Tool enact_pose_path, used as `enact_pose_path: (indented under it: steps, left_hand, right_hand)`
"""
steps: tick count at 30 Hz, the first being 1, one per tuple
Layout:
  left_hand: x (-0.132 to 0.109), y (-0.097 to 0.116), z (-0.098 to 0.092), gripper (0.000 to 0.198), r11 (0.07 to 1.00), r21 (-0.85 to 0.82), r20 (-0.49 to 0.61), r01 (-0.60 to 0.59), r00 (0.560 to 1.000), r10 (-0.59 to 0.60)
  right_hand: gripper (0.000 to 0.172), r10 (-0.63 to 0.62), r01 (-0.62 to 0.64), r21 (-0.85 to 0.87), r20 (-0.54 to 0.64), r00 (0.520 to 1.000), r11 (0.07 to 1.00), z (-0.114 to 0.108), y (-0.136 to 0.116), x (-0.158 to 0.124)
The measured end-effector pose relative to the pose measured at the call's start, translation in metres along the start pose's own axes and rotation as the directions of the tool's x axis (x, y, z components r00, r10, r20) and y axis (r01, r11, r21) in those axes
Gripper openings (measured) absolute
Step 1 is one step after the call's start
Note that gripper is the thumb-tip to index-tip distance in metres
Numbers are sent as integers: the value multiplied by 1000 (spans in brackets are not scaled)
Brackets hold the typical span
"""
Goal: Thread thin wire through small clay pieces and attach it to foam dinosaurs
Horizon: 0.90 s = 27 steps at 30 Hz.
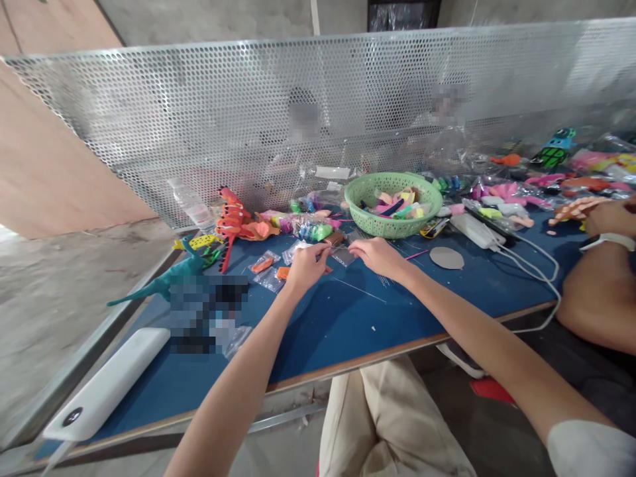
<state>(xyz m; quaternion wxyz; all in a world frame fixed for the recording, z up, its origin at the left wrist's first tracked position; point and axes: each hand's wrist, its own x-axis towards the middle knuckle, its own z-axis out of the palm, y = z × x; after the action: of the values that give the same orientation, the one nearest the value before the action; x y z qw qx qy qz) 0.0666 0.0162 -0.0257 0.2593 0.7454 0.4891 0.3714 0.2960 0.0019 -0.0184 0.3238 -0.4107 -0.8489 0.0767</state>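
Observation:
My left hand and my right hand rest close together on the blue table top. Both pinch a small clear plastic bag that lies between them, and the fingers of each are curled closed. Several more small clear bags with orange pieces lie just left of my left hand. A green plastic basket full of coloured foam pieces stands right behind my hands.
An orange toy dinosaur and a teal one stand at the left. A white power bank lies at the near left corner, a white charger with cable at the right. Another person's arm works at the far right. A perforated metal screen closes the back.

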Motion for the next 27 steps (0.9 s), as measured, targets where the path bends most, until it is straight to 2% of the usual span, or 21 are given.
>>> enact_pose_path:
  steps: [4, 7, 10, 14, 18, 21, 27]
  left_hand:
    - [-1, 3, -2, 25, 997, 68, -6, -34, 999, 34]
    - [-1, 5, -5, 29, 986, 142, 1, -90, 996, 91]
    - [0, 5, -8, 30, 973, 199, 14, -113, 994, 113]
    - [0, 4, -9, 30, 972, 212, 13, -98, 995, 97]
    - [-2, 7, -8, 29, 963, 247, 2, -104, 994, 107]
    - [-4, 9, -7, 28, 953, 272, -12, -133, 990, 141]
    - [-6, 9, -4, 30, 966, 223, 3, -134, 991, 137]
  right_hand:
    - [28, -21, 17, 60, 74, 997, 998, -5, 0, 1]
    - [29, 4, -11, 80, 84, 996, 997, -8, 2, 2]
    - [29, 23, -27, 52, 66, 998, 998, -7, 6, 3]
    - [30, -23, 25, -44, 49, 999, 999, -1, 11, 3]
    - [30, -6, 2, -96, -40, 999, 995, 5, 9, 2]
    - [27, -18, 10, -135, -55, 998, 991, 7, 8, 0]
    - [24, -45, 26, -214, -85, 995, 977, 7, 4, -1]
